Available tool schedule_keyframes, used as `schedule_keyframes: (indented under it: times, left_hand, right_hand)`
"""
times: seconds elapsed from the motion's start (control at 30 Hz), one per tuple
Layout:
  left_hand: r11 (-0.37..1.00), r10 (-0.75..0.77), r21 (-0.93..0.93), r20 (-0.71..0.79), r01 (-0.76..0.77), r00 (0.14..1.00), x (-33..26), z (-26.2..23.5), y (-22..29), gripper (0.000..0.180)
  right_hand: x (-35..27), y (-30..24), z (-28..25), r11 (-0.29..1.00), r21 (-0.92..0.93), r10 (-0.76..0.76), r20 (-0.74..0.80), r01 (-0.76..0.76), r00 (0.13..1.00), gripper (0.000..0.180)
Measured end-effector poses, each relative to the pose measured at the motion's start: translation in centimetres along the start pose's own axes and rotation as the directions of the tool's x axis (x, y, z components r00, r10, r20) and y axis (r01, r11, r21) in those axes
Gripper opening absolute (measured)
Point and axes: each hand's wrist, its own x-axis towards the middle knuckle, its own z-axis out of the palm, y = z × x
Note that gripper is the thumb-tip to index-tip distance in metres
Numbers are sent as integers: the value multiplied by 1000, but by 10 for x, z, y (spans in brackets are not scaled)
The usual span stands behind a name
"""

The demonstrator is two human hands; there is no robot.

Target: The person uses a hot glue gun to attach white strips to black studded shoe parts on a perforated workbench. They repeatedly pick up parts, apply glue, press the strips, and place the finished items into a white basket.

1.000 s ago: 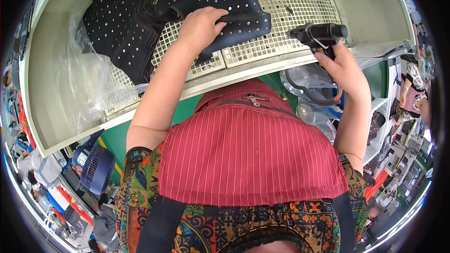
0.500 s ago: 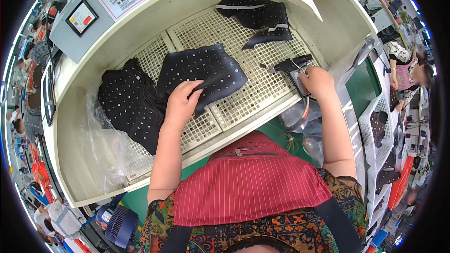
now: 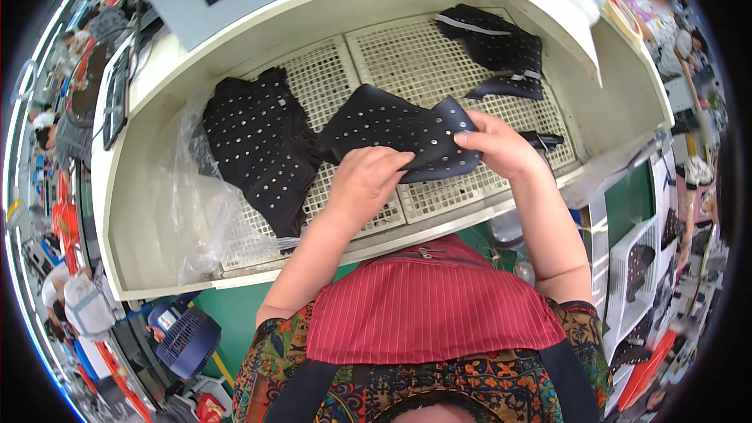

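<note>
A black piece of material studded with small silver dots (image 3: 392, 129) lies over the white grid surface (image 3: 407, 63) of a workbench. My left hand (image 3: 364, 180) grips its near edge. My right hand (image 3: 493, 145) pinches its right end, thumb on top. A black tool (image 3: 544, 139) lies on the grid just right of my right hand, no longer held. A pile of the same studded black pieces (image 3: 258, 141) sits to the left, touching the held piece.
Plain black pieces with pale trim (image 3: 493, 47) lie at the back right of the grid. A clear plastic bag (image 3: 192, 196) is crumpled at the bench's left end. White raised walls ring the bench. A blue fan (image 3: 184, 337) stands below at left.
My right hand has put down the black tool and come left onto the studded piece. My left hand has shifted from on top of it to its near edge. The view has tilted upward.
</note>
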Motion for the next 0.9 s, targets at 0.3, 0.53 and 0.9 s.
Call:
schedule_keyframes:
  times: [0.3,0.53,0.9]
  left_hand:
    - [969,-73,-244,-100,47,992,-18,-24,0,51]
    - [440,-635,-721,171,535,753,-46,-3,-20,44]
    - [-596,14,-713,450,369,893,-43,29,6,81]
  right_hand:
    - [-37,-43,11,990,32,-127,-187,135,974,53]
    - [-72,-70,6,964,-24,-264,-228,265,937,67]
    - [-57,-80,23,957,88,-285,134,275,949,56]
